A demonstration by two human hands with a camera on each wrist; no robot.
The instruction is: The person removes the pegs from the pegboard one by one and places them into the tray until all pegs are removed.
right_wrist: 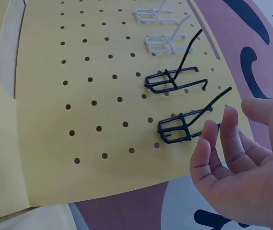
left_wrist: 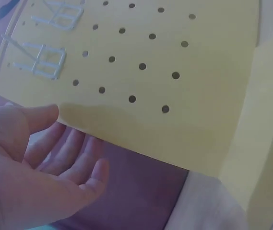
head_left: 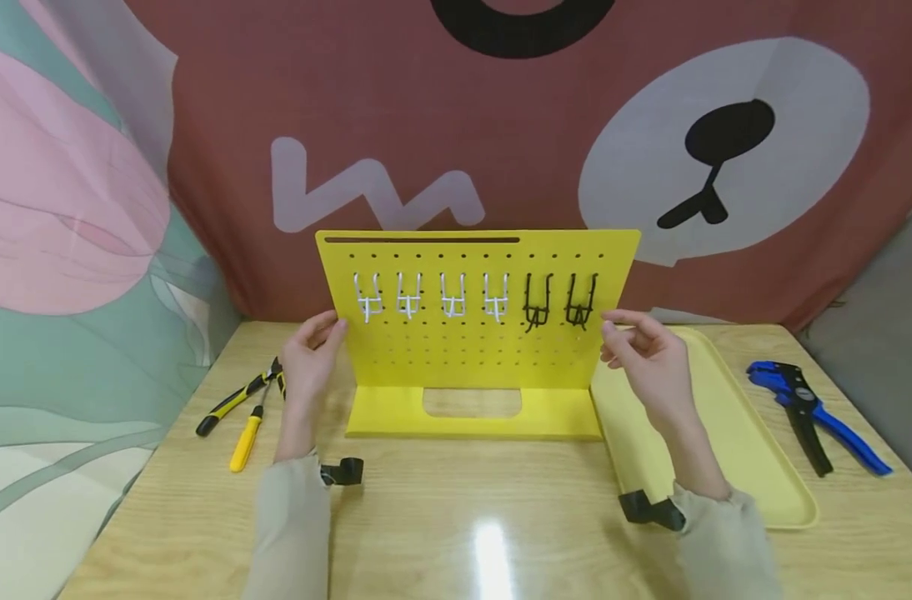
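I have the hands well apart, one at each side of a thin, yellow, perforated pegboard [head_left: 471,377], which stands on its matching flat foot [head_left: 381,417] at the far middle of the wood-grained table [head_left: 426,517]. The left hand [head_left: 309,362] takes the board's left edge between thumb and fingers, thumb in front and fingertips going behind; how firmly it presses I cannot tell. The right hand [head_left: 654,367] is at the right edge, fingers loosely bent, tips just in front of the nearest hook in the right wrist view; I cannot confirm that it touches anything.

Across the board's upper half runs one row: four white wire hooks [head_left: 453,300] from the left, then two black wire hooks [head_left: 536,315] at the right.

I judge the panel light and fairly stiff, with a smooth face that might slip under dry fingertips. I would hold it by both side edges, low down, or steady it by the foot. The hooks look rigid but possibly loose in their holes, so I would keep fingers off their prongs.

A pale yellow shallow tray [head_left: 726,467] lies to the right, beside the foot.
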